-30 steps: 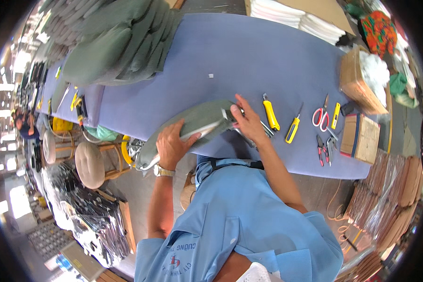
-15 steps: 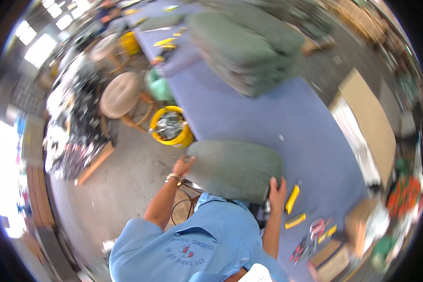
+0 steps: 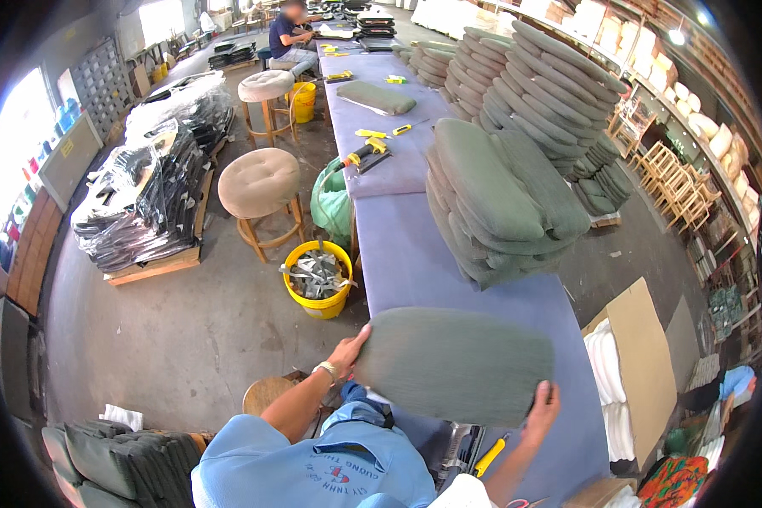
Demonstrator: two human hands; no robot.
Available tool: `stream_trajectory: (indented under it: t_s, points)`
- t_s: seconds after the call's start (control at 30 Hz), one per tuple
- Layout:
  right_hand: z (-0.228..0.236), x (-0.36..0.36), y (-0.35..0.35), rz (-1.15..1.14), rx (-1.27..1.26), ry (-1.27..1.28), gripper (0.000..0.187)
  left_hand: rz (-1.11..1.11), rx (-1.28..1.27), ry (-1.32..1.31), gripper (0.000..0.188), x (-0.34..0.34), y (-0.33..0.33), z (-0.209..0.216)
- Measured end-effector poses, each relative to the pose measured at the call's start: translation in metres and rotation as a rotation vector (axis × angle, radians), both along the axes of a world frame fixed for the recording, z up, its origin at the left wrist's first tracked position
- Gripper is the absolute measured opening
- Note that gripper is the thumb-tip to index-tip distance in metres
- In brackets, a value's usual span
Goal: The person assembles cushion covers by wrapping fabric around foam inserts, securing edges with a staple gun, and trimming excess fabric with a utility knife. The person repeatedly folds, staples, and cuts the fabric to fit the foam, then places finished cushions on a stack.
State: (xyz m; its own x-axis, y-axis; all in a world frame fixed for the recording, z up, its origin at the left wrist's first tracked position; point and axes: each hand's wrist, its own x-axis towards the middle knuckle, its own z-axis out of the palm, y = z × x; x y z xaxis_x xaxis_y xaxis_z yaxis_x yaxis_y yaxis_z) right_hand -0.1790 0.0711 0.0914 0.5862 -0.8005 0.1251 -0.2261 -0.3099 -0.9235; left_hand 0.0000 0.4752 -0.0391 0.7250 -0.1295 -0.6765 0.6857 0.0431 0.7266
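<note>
A grey-green fabric cushion (image 3: 457, 366), wide with rounded corners, is held level over the near end of the blue padded table (image 3: 398, 241). My left hand (image 3: 347, 350) grips its left edge, the fingers partly hidden below it. At the lower right corner, my right hand (image 3: 543, 413) closes on the opposite edge. I cannot tell whether the cushion touches the tabletop. Under its near edge, close to my right forearm, a yellow-handled cutter (image 3: 489, 457) lies on the table. Just beyond stands a pile of similar cushions (image 3: 504, 203).
Left of the table are a yellow bucket of scraps (image 3: 320, 306), a round padded stool (image 3: 259, 184) and plastic-wrapped stacks (image 3: 144, 203). A yellow staple gun (image 3: 366, 151) lies farther up the table. A cardboard box (image 3: 643, 364) stands at the right. Another person (image 3: 288, 38) sits far off.
The view has tilted up, bringing in more of the room and shifting table and cushion lower in the picture. Both hands still grip the cushion.
</note>
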Motion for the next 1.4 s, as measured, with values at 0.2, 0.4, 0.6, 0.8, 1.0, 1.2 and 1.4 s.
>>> stream_trajectory:
  t_s: [0.2,0.4,0.6,0.8,1.0,1.2,1.4]
  points:
    - [0.009,0.007,-0.102,-0.058,0.003,0.07,0.048,-0.35,0.116,-0.455,0.074,0.047,-0.079,0.08]
    - [-0.076,-0.037,-0.075,-0.066,-0.055,0.176,0.038,-0.588,0.457,-0.751,0.059,0.023,-0.084,0.002]
    - [-0.124,-0.112,0.057,-0.173,0.459,-0.053,0.029,-0.632,0.568,-0.631,0.067,-0.079,0.015,-0.105]
    - [-0.189,-0.152,0.12,-0.075,0.646,0.019,0.018,-0.798,0.877,-0.093,0.062,-0.033,0.071,-0.126]
    - [-0.105,-0.067,0.138,0.185,0.374,0.066,0.026,-1.041,0.878,-0.392,0.052,-0.018,0.067,-0.111]
    - [-0.042,0.0,0.13,0.353,0.136,-0.001,0.027,-0.886,0.734,-0.367,0.052,-0.053,0.032,-0.122]
    - [-0.065,-0.007,0.145,0.449,0.064,0.145,0.029,-0.894,0.766,-0.276,0.05,-0.074,0.054,-0.122]
